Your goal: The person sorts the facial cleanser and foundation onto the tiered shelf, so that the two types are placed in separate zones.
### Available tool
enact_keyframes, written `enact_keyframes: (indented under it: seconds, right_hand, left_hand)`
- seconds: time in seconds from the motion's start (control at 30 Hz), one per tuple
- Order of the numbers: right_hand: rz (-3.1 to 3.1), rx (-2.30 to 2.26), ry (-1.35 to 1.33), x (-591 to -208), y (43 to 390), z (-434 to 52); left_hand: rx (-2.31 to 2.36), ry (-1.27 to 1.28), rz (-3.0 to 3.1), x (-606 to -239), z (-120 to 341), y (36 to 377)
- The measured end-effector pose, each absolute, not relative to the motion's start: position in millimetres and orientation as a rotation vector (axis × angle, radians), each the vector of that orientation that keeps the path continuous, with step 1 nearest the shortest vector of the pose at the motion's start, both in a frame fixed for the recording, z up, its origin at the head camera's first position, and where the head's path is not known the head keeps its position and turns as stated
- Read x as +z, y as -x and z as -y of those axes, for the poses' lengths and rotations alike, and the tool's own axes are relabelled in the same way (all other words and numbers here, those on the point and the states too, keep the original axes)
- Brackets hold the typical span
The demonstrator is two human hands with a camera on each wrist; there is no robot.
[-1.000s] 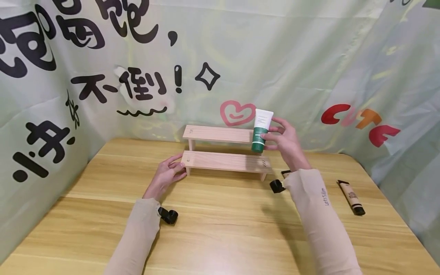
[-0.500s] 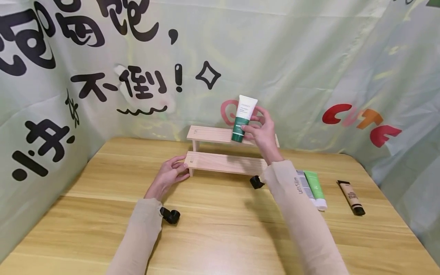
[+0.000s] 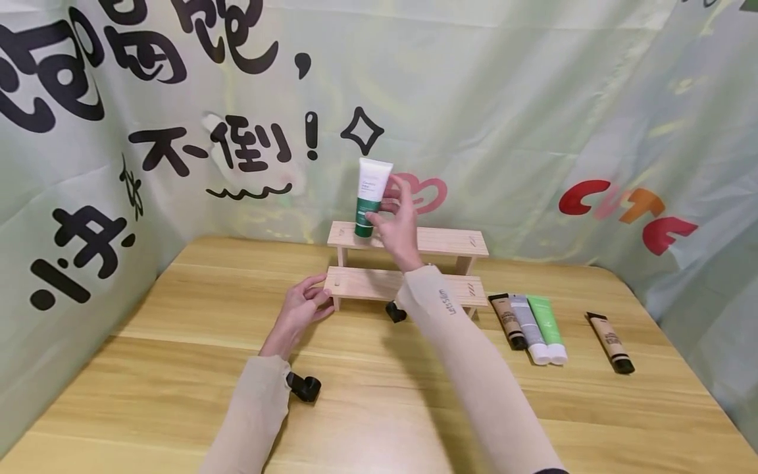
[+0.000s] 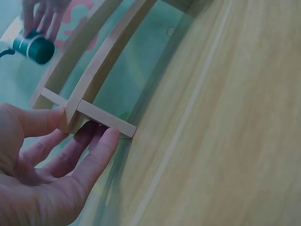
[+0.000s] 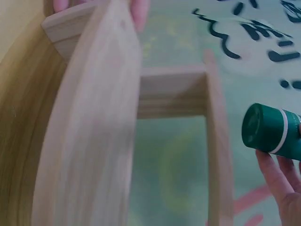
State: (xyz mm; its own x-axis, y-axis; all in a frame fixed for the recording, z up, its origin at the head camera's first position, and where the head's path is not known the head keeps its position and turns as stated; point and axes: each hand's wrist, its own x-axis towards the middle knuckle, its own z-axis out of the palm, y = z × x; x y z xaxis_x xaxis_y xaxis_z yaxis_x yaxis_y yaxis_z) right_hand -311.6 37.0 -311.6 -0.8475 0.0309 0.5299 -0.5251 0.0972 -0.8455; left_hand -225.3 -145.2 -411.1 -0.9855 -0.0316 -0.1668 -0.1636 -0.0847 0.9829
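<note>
Tube (image 3: 370, 196), white with green cap downward, is pinched mid-body by right hand (image 3: 398, 220) above the top tier of the wooden shelf (image 3: 408, 240); left hand (image 3: 303, 309) steadies the lower tier's end, fingers relaxed. Judged light, soft-walled, smooth; best held mid-body.

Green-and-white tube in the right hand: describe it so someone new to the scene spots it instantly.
Find the two-step wooden shelf at the back of the table. Above the left end of its top step, the right hand holds the green-and-white tube upright, green cap down. The other tubes lie flat on the table to the shelf's right.
</note>
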Motion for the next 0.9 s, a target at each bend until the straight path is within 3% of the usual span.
enact_keyframes:
  seconds: [0.27, 0.53, 0.7, 0.9]
  right_hand:
    - [1.991, 1.62, -0.631, -319.9, 321.0, -9.7]
    - [2.135, 1.627, -0.611, -326.1, 321.9, -12.3]
    - [2.206, 1.659, -0.633, -318.4, 317.8, -31.3]
    - [2.233, 1.691, -0.529, -307.0, 308.3, -88.8]
  left_hand:
    - [2.239, 0.227, -2.042, -412.7, 147.8, 226.4]
    - [2.244, 0.22, -2.024, -412.2, 143.8, 227.5]
    - [2.233, 0.205, -2.001, -411.8, 144.8, 230.6]
    - [2.215, 0.215, -1.996, -411.2, 149.7, 232.2]
